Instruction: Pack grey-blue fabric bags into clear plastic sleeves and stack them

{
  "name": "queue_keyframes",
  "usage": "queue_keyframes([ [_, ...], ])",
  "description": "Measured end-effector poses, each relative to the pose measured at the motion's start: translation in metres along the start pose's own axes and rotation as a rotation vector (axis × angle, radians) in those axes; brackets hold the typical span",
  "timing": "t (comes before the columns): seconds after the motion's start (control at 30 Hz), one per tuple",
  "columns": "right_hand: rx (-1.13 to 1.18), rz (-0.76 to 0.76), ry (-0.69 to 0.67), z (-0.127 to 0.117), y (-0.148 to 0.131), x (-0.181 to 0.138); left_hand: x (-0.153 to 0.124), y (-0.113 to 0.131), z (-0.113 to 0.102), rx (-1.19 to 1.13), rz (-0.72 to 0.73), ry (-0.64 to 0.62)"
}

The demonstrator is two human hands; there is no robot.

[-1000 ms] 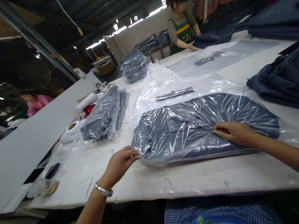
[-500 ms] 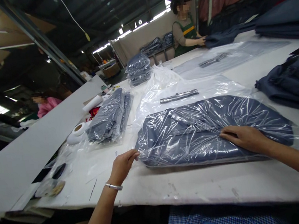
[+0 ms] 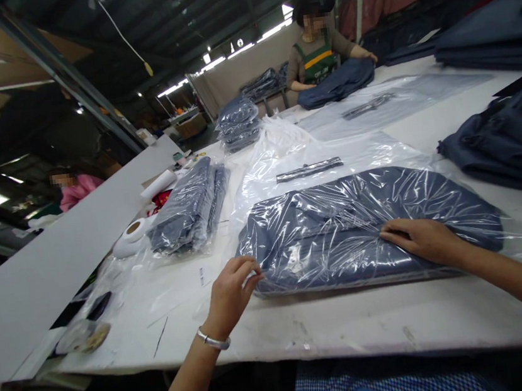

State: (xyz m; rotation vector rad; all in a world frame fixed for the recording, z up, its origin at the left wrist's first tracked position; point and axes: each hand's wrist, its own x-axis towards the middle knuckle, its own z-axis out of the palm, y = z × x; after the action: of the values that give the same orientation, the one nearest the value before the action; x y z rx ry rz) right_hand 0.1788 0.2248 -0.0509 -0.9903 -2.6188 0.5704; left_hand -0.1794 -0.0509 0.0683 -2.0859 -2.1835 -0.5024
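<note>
A folded dark blue garment in a clear plastic bag lies on the white table in front of me. My left hand pinches the bag's open end at the left edge, fingers closed on the plastic. My right hand lies flat on top of the bag near its front right, fingers stretched out and pressing down. A dark metal clip bar rests on loose plastic sheets just behind the bag.
A pile of bagged garments and tape rolls sit at left. More bagged stacks stand farther back. Unbagged blue garments lie at right. A person folds cloth at the far end; another person sits left.
My left hand moved right and closed onto the bag's left edge. My right hand stayed pressed on the bag. The far person pulled a blue garment in front of themselves.
</note>
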Motion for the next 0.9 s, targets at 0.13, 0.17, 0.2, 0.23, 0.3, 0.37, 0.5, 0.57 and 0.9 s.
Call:
queue_keyframes([
  [0.13,0.008,0.001,-0.002,-0.001,-0.002,0.000,0.003,-0.007,0.004,0.068,-0.115,-0.103],
  [0.17,0.011,-0.001,-0.001,-0.001,-0.002,0.000,0.005,-0.010,0.005,0.118,-0.126,-0.106],
  [0.2,0.014,-0.005,0.006,-0.001,-0.003,0.000,0.008,-0.013,0.007,0.160,-0.129,-0.097],
  [0.23,0.017,-0.012,0.014,-0.001,-0.003,0.000,0.011,-0.017,0.008,0.186,-0.127,-0.083],
  [0.3,0.021,-0.027,0.029,-0.001,-0.002,0.000,0.018,-0.028,0.014,0.193,-0.113,-0.081],
  [0.37,0.017,-0.032,0.033,0.000,-0.001,0.000,0.025,-0.041,0.022,0.173,-0.100,-0.122],
  [0.5,0.010,-0.005,0.015,0.000,0.000,0.000,0.034,-0.064,0.050,0.154,-0.146,-0.163],
  [0.57,0.013,0.015,0.010,-0.001,-0.001,0.001,0.034,-0.072,0.064,0.160,-0.208,-0.135],
  [0.9,0.023,0.112,-0.044,-0.008,-0.013,0.007,0.033,-0.088,0.058,-0.003,-0.229,-0.113],
])
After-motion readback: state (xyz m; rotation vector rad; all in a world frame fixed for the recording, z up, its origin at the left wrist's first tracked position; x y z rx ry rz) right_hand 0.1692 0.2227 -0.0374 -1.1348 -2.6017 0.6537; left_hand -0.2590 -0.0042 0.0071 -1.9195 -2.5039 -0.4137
